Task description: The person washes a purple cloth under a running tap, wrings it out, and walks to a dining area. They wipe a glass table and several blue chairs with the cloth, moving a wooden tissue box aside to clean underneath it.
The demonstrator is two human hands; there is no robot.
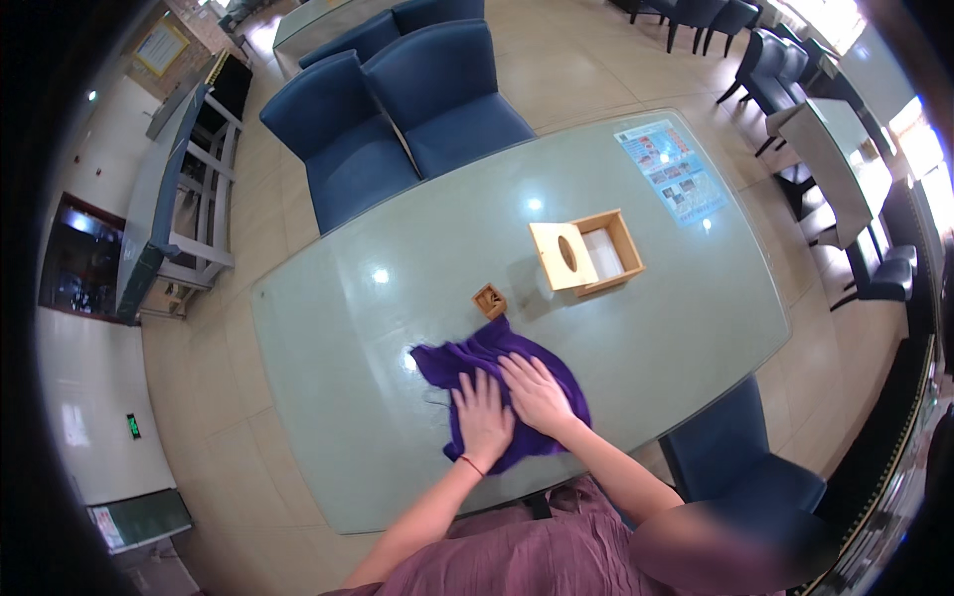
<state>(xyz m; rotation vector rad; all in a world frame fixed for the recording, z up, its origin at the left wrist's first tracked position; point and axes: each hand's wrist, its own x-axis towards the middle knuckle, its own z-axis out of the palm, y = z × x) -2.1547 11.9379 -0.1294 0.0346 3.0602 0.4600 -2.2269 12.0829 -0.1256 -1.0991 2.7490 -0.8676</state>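
A crumpled purple cloth (pixel 548 372) with a frayed left edge lies on the glass-topped table (pixel 335 417) before me. Flat on its lower left part rests my left hand (pixel 483 421), fingers spread, with a thin red string at the wrist. My right hand (pixel 535 393) lies on the cloth just to the right, fingers extended. Neither hand grasps anything. A small square wooden holder (pixel 490 301) stands at the cloth's top corner, with small items inside that I cannot make out. Beyond it, to the right, is a wooden tissue box (pixel 622 249); its lid (pixel 559 257) with an oval slot is open.
A printed sheet (pixel 674 175) lies at the table's far right. Two blue chairs (pixel 455 97) stand against the far edge, and another blue chair (pixel 734 454) is at the near right. Further tables and chairs stand around the room.
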